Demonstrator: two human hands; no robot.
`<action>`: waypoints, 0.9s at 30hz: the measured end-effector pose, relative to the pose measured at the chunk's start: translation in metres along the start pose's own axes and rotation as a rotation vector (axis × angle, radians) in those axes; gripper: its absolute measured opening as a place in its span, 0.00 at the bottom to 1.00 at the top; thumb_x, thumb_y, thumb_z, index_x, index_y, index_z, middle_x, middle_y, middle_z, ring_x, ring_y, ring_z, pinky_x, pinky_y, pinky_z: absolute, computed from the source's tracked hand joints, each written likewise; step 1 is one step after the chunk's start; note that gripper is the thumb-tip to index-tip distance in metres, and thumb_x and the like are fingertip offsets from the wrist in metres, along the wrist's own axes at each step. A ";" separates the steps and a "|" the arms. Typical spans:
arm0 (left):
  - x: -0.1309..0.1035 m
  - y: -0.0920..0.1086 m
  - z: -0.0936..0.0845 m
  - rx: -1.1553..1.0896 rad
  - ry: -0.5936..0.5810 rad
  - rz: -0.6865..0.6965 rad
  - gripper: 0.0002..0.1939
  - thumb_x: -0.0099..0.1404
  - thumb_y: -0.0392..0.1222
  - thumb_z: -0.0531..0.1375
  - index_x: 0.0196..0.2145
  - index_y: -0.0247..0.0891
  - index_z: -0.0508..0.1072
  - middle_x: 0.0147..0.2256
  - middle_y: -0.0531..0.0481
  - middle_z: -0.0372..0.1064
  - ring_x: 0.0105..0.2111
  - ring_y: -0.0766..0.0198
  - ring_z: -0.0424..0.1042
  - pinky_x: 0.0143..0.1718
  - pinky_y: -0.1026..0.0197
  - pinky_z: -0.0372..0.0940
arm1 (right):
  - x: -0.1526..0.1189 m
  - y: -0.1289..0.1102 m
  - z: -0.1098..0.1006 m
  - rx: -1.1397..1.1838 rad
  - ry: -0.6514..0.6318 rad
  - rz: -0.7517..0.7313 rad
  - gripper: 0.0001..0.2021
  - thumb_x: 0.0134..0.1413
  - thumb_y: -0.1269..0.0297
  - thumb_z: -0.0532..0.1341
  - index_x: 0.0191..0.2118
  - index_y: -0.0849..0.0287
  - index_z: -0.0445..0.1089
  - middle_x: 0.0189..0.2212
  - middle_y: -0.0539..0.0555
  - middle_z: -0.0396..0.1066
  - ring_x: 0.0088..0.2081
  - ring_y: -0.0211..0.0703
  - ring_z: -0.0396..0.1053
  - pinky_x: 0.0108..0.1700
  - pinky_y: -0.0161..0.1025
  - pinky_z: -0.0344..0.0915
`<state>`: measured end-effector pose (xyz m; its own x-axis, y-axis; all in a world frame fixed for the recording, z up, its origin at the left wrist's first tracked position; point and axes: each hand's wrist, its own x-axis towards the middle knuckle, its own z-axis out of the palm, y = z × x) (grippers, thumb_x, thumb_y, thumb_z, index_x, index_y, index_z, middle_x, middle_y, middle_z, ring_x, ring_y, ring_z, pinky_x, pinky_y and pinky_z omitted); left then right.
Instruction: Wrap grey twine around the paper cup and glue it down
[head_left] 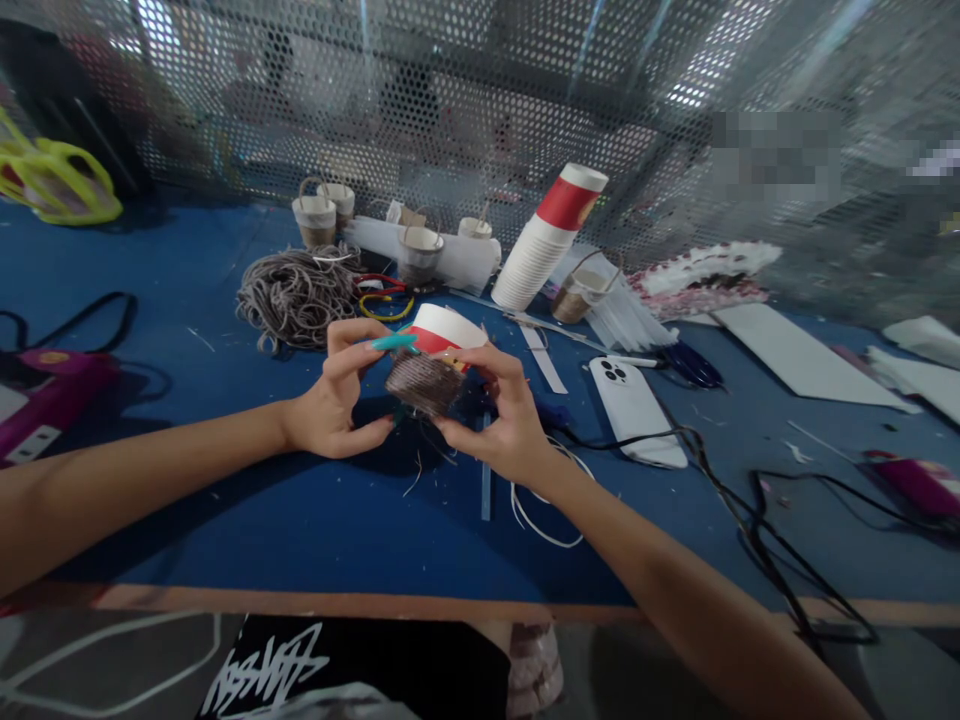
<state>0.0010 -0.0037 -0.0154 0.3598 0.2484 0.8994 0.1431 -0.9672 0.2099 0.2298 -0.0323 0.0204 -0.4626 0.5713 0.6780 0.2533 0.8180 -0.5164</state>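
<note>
A red and white paper cup (pixel 448 328) has grey-brown cord (pixel 424 383) wound round its lower part. It is held tilted above the blue table, its wrapped end toward me. My left hand (pixel 345 392) grips it from the left, with long turquoise nails against the cup. From the right, my right hand (pixel 501 408) has its fingers and thumb around the same cup. A few loose strands hang below it. A heap of grey cord (pixel 300 297) lies behind my left hand, beside pliers (pixel 386 300) with red and yellow handles.
Behind stand a tilted stack of paper cups (pixel 549 238) and small cord-wrapped cups with handles (pixel 420 254). A white phone (pixel 636 412), black cables (pixel 709 465) and a white board (pixel 814 358) lie right. A magenta tool (pixel 67 395) sits left. Perforated metal (pixel 450 90) runs along the back.
</note>
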 end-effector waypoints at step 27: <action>0.011 0.008 0.006 0.290 -0.050 -0.098 0.52 0.54 0.40 0.68 0.68 0.43 0.43 0.59 0.36 0.50 0.62 0.43 0.54 0.59 0.35 0.63 | 0.000 -0.007 -0.002 -0.342 -0.061 -0.011 0.43 0.53 0.66 0.62 0.70 0.52 0.38 0.69 0.63 0.50 0.69 0.59 0.51 0.68 0.66 0.49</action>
<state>0.0119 -0.0083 -0.0057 0.3749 0.3485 0.8591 0.4339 -0.8849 0.1696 0.2299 -0.0381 0.0256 -0.5139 0.5657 0.6449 0.5131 0.8052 -0.2974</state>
